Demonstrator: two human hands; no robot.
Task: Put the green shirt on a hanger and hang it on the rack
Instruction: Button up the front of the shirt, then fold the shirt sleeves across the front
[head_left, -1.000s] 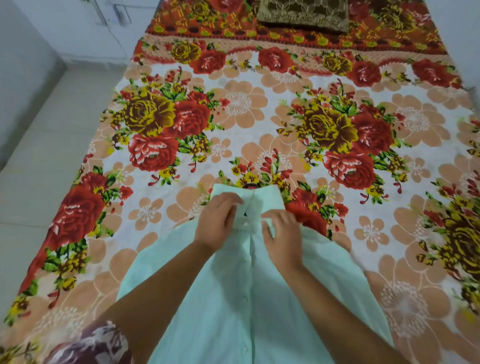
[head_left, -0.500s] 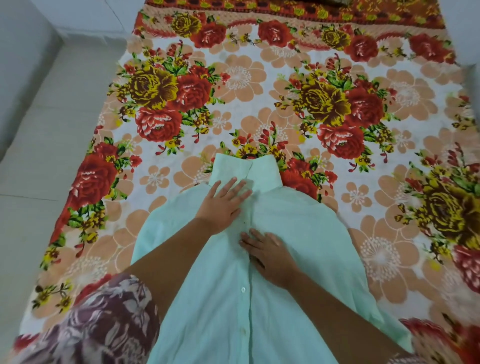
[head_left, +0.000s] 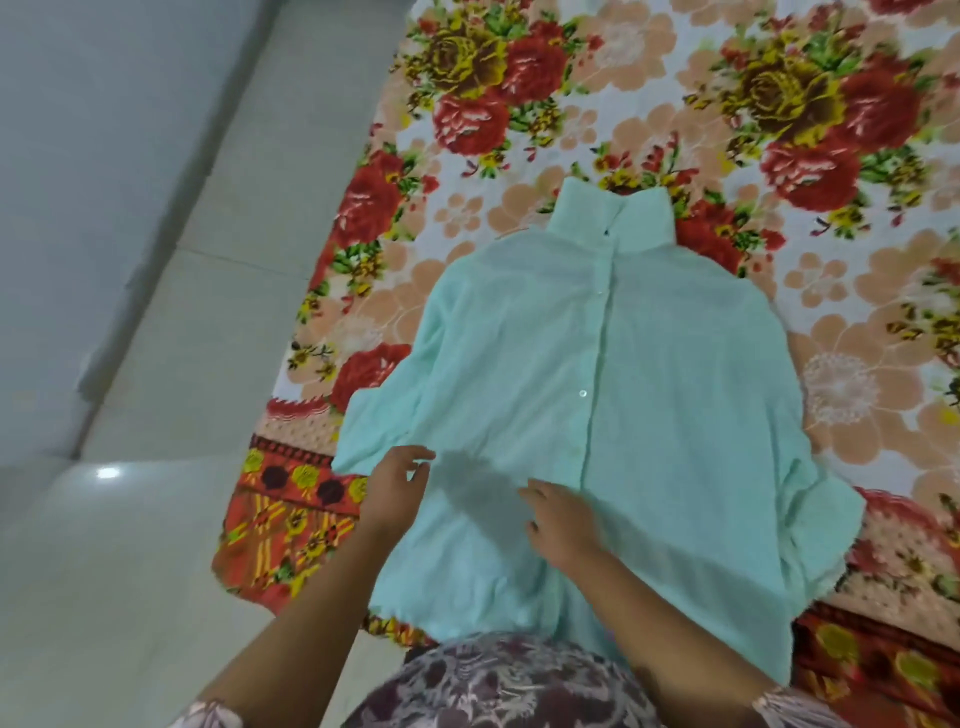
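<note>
The pale green shirt (head_left: 597, 374) lies flat and buttoned on the flowered bed, collar pointing away from me, its hem hanging over the near edge. My left hand (head_left: 395, 488) hovers over the lower left part of the shirt with fingers loosely spread, holding nothing. My right hand (head_left: 563, 519) is just above the lower front, left of the button line, fingers relaxed and empty. A hand shadow falls on the cloth between them. No hanger and no rack are in view.
The bed's floral bedspread (head_left: 675, 130) fills the right and top of the view. A pale tiled floor (head_left: 156, 415) runs along the bed's left side, up to a grey wall (head_left: 62, 156). My patterned garment (head_left: 493, 686) shows at the bottom.
Both hands slid from the collar down the shirt front to its lower part and lifted off the cloth. The view shifted back and left, showing the bed's near edge and floor.
</note>
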